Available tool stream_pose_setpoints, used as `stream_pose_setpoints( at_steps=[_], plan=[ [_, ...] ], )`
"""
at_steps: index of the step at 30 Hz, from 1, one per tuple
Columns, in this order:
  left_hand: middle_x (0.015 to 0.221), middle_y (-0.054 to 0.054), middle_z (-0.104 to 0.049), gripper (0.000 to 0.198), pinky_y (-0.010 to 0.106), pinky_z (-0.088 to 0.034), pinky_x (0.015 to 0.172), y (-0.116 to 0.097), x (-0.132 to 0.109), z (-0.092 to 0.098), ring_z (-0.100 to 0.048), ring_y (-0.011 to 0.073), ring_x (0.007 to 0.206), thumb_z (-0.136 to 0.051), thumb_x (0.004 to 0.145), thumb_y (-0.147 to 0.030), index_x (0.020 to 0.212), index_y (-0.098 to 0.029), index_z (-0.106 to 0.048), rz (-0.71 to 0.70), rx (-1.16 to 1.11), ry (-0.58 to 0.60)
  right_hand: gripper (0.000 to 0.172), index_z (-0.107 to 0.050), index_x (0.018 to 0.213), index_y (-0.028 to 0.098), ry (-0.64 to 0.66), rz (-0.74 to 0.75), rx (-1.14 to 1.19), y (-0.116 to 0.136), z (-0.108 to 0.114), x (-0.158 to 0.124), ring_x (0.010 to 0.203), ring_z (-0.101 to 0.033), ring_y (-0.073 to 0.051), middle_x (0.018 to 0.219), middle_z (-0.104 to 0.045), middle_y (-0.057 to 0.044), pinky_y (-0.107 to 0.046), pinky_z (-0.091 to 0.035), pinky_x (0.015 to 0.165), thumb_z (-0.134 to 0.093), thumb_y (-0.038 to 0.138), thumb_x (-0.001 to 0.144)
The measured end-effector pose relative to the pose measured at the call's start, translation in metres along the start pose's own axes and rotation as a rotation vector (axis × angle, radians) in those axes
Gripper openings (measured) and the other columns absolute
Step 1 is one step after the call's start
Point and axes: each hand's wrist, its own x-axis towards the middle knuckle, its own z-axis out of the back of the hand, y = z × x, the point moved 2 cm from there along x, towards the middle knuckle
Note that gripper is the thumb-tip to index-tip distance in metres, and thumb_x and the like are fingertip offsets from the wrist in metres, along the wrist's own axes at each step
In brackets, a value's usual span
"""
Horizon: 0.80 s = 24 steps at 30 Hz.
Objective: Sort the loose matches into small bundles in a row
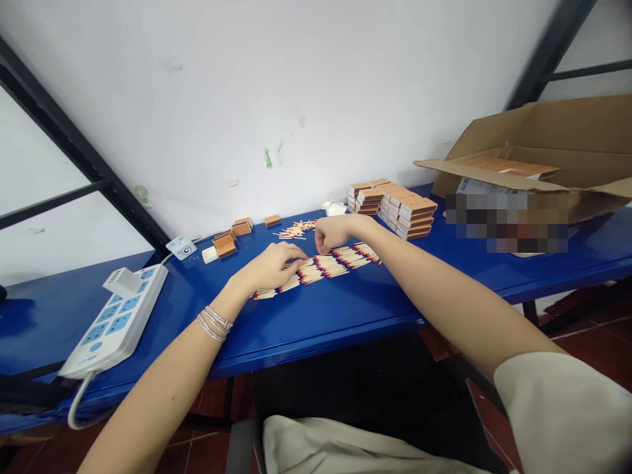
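Wooden matches (332, 266) with red heads lie side by side in a row of several bundles on the blue table. My left hand (271, 266) rests over the left part of the row, thumb and fingertips drawn together at the matches; what lies between them is hidden. At the far side of the middle bundles, my right hand (336, 230) points its fingers down in a pinch, the tips on match ends. Just beyond the hands is a loose heap of matches (295, 230), crossing one another at random.
Stacked matchboxes (407, 209) stand back right, beside a crumpled white piece (334, 208). An open cardboard box (498, 172) sits farther right. Several small matchboxes (226, 247) lie back left. A power strip (118, 316) with its cable occupies the left side, near the table's front edge (316, 352).
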Motion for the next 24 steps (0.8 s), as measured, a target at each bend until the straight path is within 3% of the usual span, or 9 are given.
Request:
stream_pose_setpoints(
  at_steps=[2, 7, 10, 14, 18, 24],
  plan=[
    [0.113, 0.007, -0.071, 0.032, 0.037, -0.046, 0.093, 0.003, 0.0, 0.002, -0.062, 0.0213, 0.104, -0.043, 0.091, -0.021, 0.109, -0.017, -0.069, 0.03, -0.003, -0.037, 0.015, -0.078, 0.081, 0.017, -0.064, 0.005, 0.047, -0.006, 0.002, 0.001, 0.076, -0.067, -0.016, 0.082, -0.076, -0.002, -0.022, -0.045, 0.061, -0.069, 0.015, 0.069],
    [0.107, 0.007, -0.073, 0.03, 0.036, -0.05, 0.088, 0.018, -0.005, 0.005, -0.065, 0.0216, 0.099, -0.049, 0.086, -0.019, 0.107, -0.018, -0.071, 0.171, -0.013, -0.107, 0.019, -0.077, 0.088, 0.015, -0.414, -0.052, 0.087, -0.023, 0.002, 0.012, 0.076, -0.067, -0.016, 0.086, -0.076, -0.005, -0.021, -0.045, 0.063, -0.069, 0.017, 0.071],
    [0.105, 0.006, -0.074, 0.029, 0.035, -0.05, 0.086, 0.026, -0.007, 0.005, -0.066, 0.0209, 0.096, -0.051, 0.084, -0.018, 0.104, -0.018, -0.071, 0.206, -0.027, -0.13, 0.017, -0.076, 0.088, 0.014, -0.474, -0.036, 0.112, -0.021, -0.008, 0.024, 0.076, -0.067, -0.016, 0.085, -0.076, -0.007, -0.021, -0.045, 0.066, -0.067, 0.021, 0.076],
    [0.103, 0.006, -0.074, 0.028, 0.034, -0.051, 0.085, 0.029, -0.008, 0.005, -0.067, 0.0209, 0.094, -0.051, 0.083, -0.018, 0.101, -0.018, -0.072, 0.217, -0.037, -0.151, 0.015, -0.076, 0.085, 0.016, -0.47, -0.061, 0.074, -0.007, -0.021, 0.038, 0.082, -0.068, -0.019, 0.09, -0.076, -0.009, -0.022, -0.047, 0.07, -0.066, 0.021, 0.076],
    [0.104, 0.008, -0.074, 0.03, 0.034, -0.051, 0.084, 0.03, -0.007, 0.005, -0.067, 0.0215, 0.093, -0.051, 0.082, -0.017, 0.103, -0.015, -0.072, 0.215, -0.028, -0.144, 0.021, -0.075, 0.092, 0.012, -0.458, -0.141, -0.06, 0.0, -0.019, 0.039, 0.091, -0.068, -0.026, 0.099, -0.074, -0.017, -0.029, -0.049, 0.075, -0.06, 0.019, 0.079],
    [0.105, 0.007, -0.074, 0.031, 0.033, -0.05, 0.085, 0.033, -0.008, 0.005, -0.067, 0.021, 0.095, -0.051, 0.08, -0.013, 0.103, -0.016, -0.072, 0.236, -0.015, -0.125, 0.017, -0.076, 0.086, 0.012, -0.175, -0.209, -0.14, -0.024, 0.001, 0.006, 0.08, -0.068, -0.022, 0.089, -0.075, -0.012, -0.025, -0.048, 0.063, -0.07, 0.013, 0.07]
  ],
)
